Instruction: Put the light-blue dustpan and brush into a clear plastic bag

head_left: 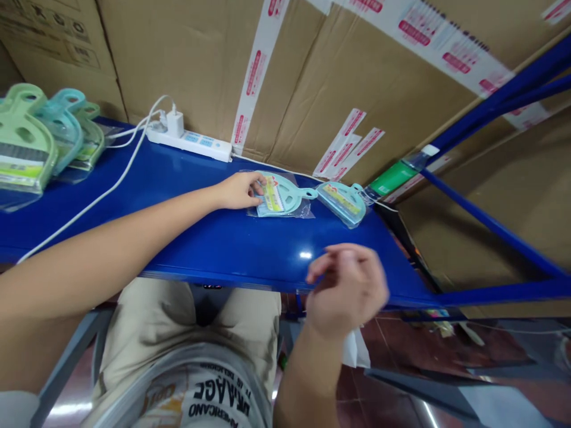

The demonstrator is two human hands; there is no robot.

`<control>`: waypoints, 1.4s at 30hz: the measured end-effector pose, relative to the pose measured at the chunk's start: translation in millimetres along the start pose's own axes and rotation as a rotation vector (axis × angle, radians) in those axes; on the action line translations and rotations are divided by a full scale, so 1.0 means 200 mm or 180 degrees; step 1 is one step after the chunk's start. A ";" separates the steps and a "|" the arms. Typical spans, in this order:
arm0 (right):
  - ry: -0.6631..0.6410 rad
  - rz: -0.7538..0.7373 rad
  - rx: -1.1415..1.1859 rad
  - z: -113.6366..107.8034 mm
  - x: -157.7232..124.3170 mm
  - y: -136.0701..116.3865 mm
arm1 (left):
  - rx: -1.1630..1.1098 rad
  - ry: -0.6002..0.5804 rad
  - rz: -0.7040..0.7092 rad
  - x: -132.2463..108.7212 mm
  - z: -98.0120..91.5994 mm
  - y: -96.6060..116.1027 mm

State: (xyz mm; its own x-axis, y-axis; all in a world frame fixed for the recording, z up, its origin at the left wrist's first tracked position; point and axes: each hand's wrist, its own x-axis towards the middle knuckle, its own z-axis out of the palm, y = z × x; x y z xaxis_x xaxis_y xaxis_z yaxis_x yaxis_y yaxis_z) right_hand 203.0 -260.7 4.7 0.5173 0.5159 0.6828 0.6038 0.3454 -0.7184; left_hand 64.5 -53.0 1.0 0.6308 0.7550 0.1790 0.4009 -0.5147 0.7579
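A light-blue mini dustpan point(292, 199) in a clear plastic bag lies on the blue tabletop, its handle pointing right. My left hand point(241, 190) has its fingers curled on the near-left end of this dustpan, beside a yellow-green label. A second bagged light-blue dustpan point(342, 202) lies just to the right, close to the first one's handle. Over the table's front edge is my right hand point(350, 288), somewhat blurred, with fingers curled in; nothing shows in it, and it is apart from both dustpans.
Several bagged green and blue dustpans point(27, 139) stand at the left. A white power strip point(191, 142) with a plug and cables runs along the back. Cardboard boxes point(187, 59) form the rear wall. A green-labelled bottle point(397, 175) leans near the blue metal frame point(491, 226) on the right.
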 end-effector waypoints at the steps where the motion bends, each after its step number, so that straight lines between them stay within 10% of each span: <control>1: -0.0487 0.0060 0.0043 0.01 -0.07 -0.01 | 0.0006 0.0003 0.0016 0.00 0.00 0.00; 6: -0.1832 -0.0291 -0.0059 0.14 -0.17 -0.01 | 0.0065 -0.0064 0.0092 -0.01 -0.01 -0.01; 13: -0.1927 -0.1660 -0.0209 0.03 -0.36 0.03 | 0.0517 -0.0128 0.0170 -0.03 -0.04 0.00; 24: -0.2681 -0.1407 -0.0169 -0.08 -0.67 0.11 | 0.1041 -0.0129 0.0295 -0.03 -0.03 -0.03; 29: -0.2372 -0.1874 -0.0166 -0.03 -0.41 0.02 | 0.1087 -0.0342 0.0303 -0.03 -0.03 -0.01; 36: -0.0834 -0.0678 -0.1075 0.03 0.06 0.11 | 0.1253 -0.0189 0.0249 -0.04 -0.05 0.01; 42: -0.1551 0.0321 -0.1293 0.07 0.11 0.28 | 0.1862 0.0148 -0.0582 -0.06 -0.10 0.04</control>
State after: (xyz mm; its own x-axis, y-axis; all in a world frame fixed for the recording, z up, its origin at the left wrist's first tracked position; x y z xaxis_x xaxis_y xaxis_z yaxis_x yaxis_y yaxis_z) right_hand 239.8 -218.9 -22.2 0.3064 0.8604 0.4072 0.7977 0.0014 -0.6030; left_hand 47.5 -57.6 16.5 0.4932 0.8622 0.1157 0.8063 -0.5029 0.3113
